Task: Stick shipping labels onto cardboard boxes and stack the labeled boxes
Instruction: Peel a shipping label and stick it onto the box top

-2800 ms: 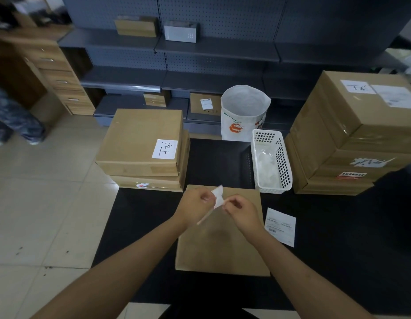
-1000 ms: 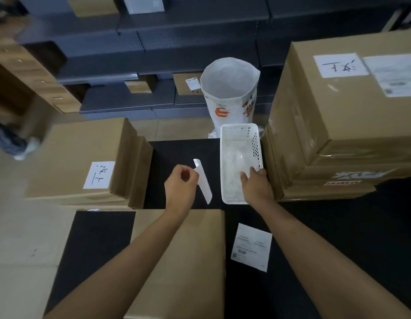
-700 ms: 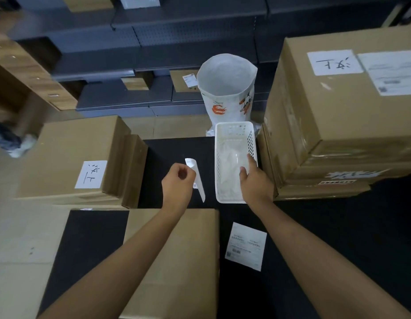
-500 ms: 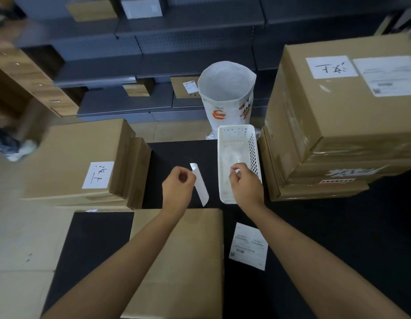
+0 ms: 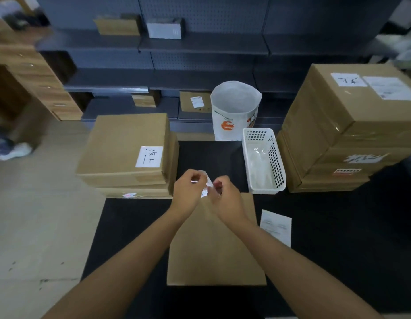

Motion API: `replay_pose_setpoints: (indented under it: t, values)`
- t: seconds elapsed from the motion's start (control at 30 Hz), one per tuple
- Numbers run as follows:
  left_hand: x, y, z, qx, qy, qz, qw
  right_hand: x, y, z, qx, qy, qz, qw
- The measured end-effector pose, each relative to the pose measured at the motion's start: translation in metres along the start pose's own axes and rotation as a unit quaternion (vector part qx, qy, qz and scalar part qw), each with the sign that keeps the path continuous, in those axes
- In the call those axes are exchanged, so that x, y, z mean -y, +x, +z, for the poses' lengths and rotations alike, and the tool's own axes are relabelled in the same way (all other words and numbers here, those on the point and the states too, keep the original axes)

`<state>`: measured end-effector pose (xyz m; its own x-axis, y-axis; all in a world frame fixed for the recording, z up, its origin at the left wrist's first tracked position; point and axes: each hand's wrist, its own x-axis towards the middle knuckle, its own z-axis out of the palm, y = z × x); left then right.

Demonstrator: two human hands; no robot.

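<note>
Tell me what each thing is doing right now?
left hand: pinches the small label.
right hand: pinches it too.
small label: held above the flat box.
flat box: lies closed, top bare.
white basket: upright.
paper slip: flat on the table.
white bag: stands open.

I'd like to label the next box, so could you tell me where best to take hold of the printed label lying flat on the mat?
Take the printed label by its right-hand long edge, which lies on bare black mat, coming from the right. It lies flat, so a fingertip likely has to lift that edge first. Its left edge sits close beside the flat box.
</note>
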<state>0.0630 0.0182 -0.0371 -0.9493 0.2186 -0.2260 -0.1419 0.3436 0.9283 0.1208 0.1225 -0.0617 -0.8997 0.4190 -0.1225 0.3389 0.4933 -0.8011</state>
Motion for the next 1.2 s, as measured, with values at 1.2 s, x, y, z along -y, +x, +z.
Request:
replay_pose_setpoints:
  t: [1.2]
  values:
    - [0.107, -0.051, -0.008, 0.023, 0.366, 0.029, 0.93, -0.065, -0.052, 0.016, -0.032, -0.258, 0.1, 0.96]
